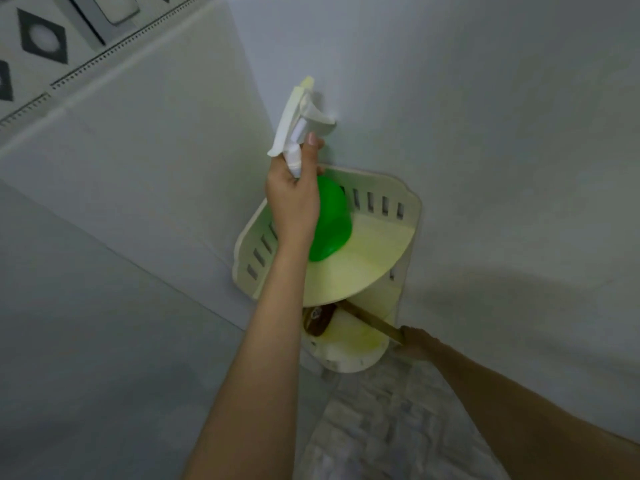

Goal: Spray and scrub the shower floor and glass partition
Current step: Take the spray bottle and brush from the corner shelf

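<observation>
While the left hand [292, 199] grips the spray bottle [330, 220] by its neck, the right hand [417, 342] clasps the brush [372, 319], whose handle slants up-left from it.

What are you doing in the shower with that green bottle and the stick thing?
A person stands at the corner shelf in a shower. The left hand grips the green spray bottle by its neck, at the shelf's top tier. The right hand holds the wooden handle of a brush whose head lies on the lower tier. No spraying or scrubbing shows yet; both tools are at the shelf.
</observation>
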`<state>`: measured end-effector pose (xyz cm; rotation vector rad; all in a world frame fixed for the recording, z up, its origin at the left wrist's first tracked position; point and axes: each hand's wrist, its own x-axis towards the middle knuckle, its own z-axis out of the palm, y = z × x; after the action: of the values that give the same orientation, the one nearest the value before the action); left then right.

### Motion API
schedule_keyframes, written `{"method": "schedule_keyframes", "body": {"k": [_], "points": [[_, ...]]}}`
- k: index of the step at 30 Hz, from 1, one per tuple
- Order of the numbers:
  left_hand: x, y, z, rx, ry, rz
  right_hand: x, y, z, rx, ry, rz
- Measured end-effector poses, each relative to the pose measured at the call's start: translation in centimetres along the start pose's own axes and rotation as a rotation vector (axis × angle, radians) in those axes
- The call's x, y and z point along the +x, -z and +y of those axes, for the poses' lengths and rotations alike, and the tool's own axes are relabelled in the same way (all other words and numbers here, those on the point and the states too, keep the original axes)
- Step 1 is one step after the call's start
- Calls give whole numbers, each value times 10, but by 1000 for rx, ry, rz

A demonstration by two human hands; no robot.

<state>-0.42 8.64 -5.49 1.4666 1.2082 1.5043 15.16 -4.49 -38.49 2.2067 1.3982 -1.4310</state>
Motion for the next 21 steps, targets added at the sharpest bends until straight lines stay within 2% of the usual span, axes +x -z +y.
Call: {"method": "schedule_keyframes", "body": {"k": [7,13,17,21], "points": [[3,4,6,-6,52,-8,-22,10,-19,38,126,86],[8,7,27,-63,127,-122,-59,34,-37,-20,238,161],[2,3,47,-57,86,-132,-81,36,-36,-28,211,232],[-19,6,56,-79,100,-128,-115,20,-4,17,142,258]]}}
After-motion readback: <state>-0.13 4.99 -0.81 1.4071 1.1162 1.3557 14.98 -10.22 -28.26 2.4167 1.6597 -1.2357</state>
